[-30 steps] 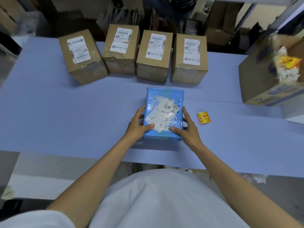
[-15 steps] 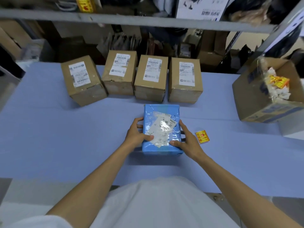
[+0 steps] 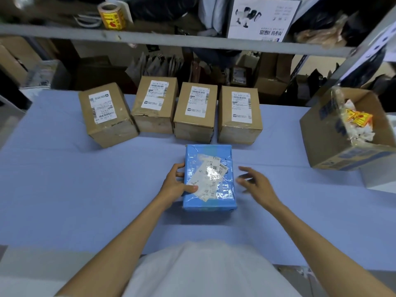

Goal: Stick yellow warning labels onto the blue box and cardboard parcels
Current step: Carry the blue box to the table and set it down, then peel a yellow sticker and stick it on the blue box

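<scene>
Left hand [image 3: 174, 185] holds the blue box [image 3: 210, 179]; right hand [image 3: 257, 183] hovers open beside it.

The left hand grips the box's left edge, fingers curled against the side and thumb lying on the crumpled white shipping slips taped to the top. The right hand is blurred, its fingers spread and apart from the box, just off its right side above the counter [image 3: 85, 200]. The blue box lies flat near the counter's middle. Behind it stands a row of four cardboard parcels [image 3: 196, 113], each with a white shipping label on top. An open carton [image 3: 325, 142] at the right holds crumpled yellow and white scraps [image 3: 356, 121]. A roll of yellow labels [image 3: 111, 17] sits on the shelf [image 3: 192, 40] above.
</scene>
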A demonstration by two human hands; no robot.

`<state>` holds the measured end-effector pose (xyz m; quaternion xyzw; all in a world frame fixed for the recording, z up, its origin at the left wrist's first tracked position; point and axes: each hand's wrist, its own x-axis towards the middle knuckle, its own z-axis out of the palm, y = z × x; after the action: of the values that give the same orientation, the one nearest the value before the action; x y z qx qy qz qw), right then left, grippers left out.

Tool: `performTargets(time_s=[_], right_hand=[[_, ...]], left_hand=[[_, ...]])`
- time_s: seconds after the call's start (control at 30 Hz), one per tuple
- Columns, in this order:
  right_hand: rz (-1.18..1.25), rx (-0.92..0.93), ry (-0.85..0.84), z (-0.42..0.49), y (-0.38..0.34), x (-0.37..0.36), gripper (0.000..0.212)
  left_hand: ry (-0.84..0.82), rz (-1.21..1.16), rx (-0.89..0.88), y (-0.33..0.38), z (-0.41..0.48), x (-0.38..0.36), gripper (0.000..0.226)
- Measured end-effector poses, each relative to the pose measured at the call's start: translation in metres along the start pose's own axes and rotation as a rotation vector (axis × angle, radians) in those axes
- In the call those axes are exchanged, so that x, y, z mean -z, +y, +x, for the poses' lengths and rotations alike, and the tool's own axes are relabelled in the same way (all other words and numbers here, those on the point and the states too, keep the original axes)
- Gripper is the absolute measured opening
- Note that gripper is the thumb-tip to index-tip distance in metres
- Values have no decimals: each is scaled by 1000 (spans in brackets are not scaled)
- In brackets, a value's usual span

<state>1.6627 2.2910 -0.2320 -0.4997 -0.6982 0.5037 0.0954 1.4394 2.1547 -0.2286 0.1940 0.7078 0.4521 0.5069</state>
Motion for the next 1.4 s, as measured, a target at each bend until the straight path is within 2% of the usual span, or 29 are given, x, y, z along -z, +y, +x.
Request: performTargets(time_s=[0.03,0.1,0.13,0.2,0.3,0.57,0.7,0.8,0.87,0.93,1.0,1.07,1.13,1.23,1.4], right_hand=[[-96,7,113,7,7,12,39],[-319,-44,273,18,26,35,35],[-388,-103,269,21,35,44,36],[-404,-208,145,23,45,51,37],[-423,-196,50,22,53,46,31],[-469,-160,96,29,54,44,31],[-471,-175,99,32,57,50,18],[-468,-180,172,28,56,49,8],[-372,-137,229,26,52,47,10],[-161,-107,258,25,40,45,15],[48,-90,270,21,20,38,17],[217,-43,282,17,-5,27,16],[364,-4,276,12,-27,14,12],[485,-30,192,8,-49,-5,2],[529,-49,56,7,-68,-28,13]], left_hand=[[4,3,4,-1,0,0,68],[9,5,9,-1,1,0,69],[7,6,10,0,1,-1,69],[-4,4,20,1,3,0,70],[-16,-4,37,2,3,1,71],[-13,-7,48,3,2,0,72],[-14,-15,51,3,2,0,73],[-18,-1,52,4,1,1,75],[-28,10,46,6,1,2,77],[2,54,-18,6,2,0,79],[144,139,-147,8,5,-4,76],[231,158,-278,16,6,-11,65],[162,116,-332,29,7,-19,46],[45,117,-255,43,13,-30,25],[-18,55,-147,48,23,-30,18]])
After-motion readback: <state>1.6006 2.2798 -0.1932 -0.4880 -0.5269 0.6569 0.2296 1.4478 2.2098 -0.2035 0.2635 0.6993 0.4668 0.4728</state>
